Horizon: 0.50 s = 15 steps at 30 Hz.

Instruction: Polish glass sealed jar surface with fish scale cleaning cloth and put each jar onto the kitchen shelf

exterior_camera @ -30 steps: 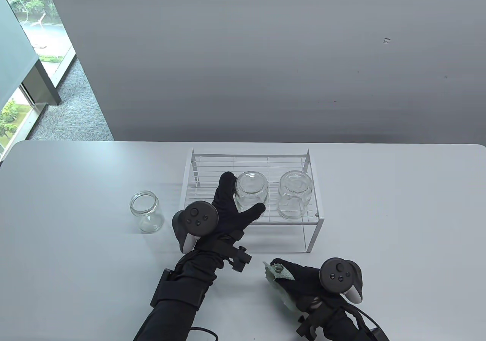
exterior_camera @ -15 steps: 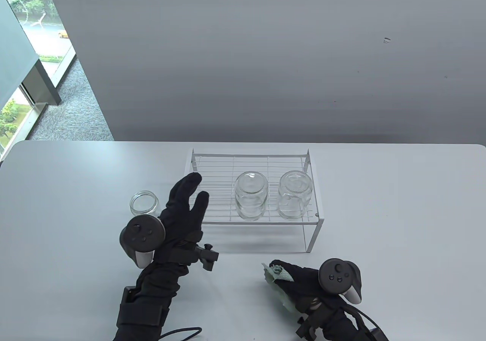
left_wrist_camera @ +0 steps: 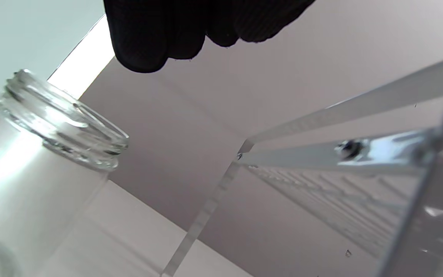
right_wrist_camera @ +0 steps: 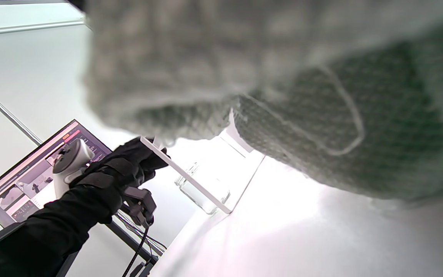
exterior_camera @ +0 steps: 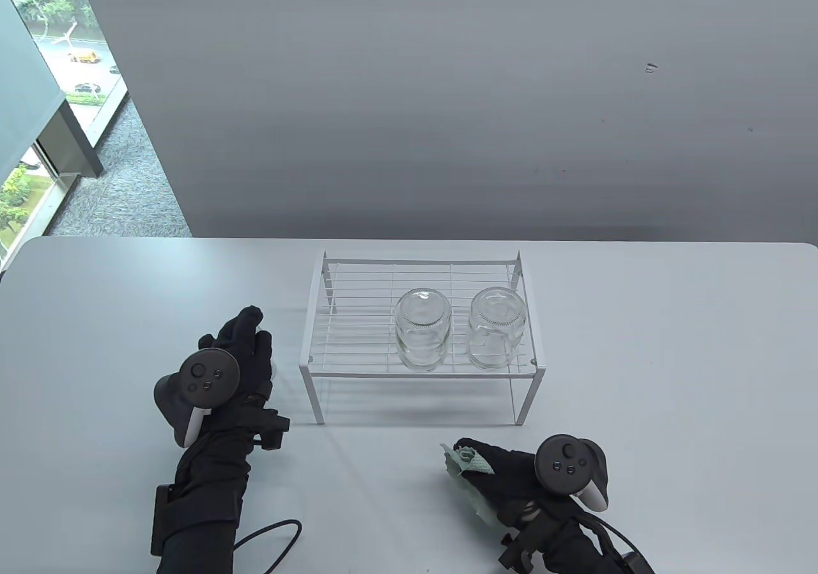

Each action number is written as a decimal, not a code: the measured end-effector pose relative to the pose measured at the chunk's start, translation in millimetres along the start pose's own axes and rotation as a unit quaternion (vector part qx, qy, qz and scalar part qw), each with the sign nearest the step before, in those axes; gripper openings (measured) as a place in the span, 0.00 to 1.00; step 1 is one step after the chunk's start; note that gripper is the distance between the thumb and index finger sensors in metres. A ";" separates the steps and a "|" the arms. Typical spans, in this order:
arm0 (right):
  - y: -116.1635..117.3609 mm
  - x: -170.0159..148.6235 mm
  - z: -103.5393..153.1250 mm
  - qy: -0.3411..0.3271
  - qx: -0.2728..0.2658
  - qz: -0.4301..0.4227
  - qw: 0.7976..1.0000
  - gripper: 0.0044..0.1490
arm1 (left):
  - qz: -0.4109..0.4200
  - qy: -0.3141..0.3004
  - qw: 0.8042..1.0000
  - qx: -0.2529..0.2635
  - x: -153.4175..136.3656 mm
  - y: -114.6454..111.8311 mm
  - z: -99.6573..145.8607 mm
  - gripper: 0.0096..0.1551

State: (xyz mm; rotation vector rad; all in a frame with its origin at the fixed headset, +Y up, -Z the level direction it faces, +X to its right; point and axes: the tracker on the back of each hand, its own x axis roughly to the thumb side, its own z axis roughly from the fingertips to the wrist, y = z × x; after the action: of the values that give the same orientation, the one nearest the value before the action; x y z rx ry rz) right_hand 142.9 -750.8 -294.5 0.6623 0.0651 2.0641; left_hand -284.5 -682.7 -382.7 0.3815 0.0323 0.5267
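Observation:
Two clear glass jars stand side by side on the white wire shelf. A third, lidless jar stands on the table left of the shelf; the table view hides it behind my left hand. That hand is right beside the jar with its fingers extended above the rim, and no grip shows. Near the table's front edge my right hand holds the bunched pale green cloth, which fills most of the right wrist view.
A black cable loops on the table near my left sleeve. A grey wall runs behind the table, with a window at far left. A monitor shows in the right wrist view.
My left hand has let go of the middle jar on the shelf and moved left and down to the jar on the table. The right hand with the cloth has stayed put.

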 end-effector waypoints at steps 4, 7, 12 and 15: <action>0.6 -0.2 0.0 0.004 0.005 0.002 1.000 0.32 | -0.065 -0.008 0.997 -0.031 -2.9 -15.6 -5.8 0.31; 0.5 -0.1 0.1 0.005 0.006 0.005 1.000 0.32 | -0.103 0.009 0.993 -0.063 -4.7 -26.4 -10.3 0.33; 0.9 0.2 -0.3 0.005 0.007 -0.001 1.000 0.32 | -0.166 0.031 0.978 -0.122 -9.0 -43.5 -15.3 0.35; 2.5 0.2 -0.9 0.004 0.012 -0.001 1.000 0.32 | -0.202 0.024 0.969 -0.141 -7.7 -49.8 -15.9 0.37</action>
State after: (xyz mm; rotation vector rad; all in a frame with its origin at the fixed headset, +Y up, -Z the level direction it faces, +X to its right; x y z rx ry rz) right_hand 140.5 -751.8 -294.4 0.6686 0.0958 2.0675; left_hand -269.1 -720.6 -416.1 0.0776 0.0788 0.1314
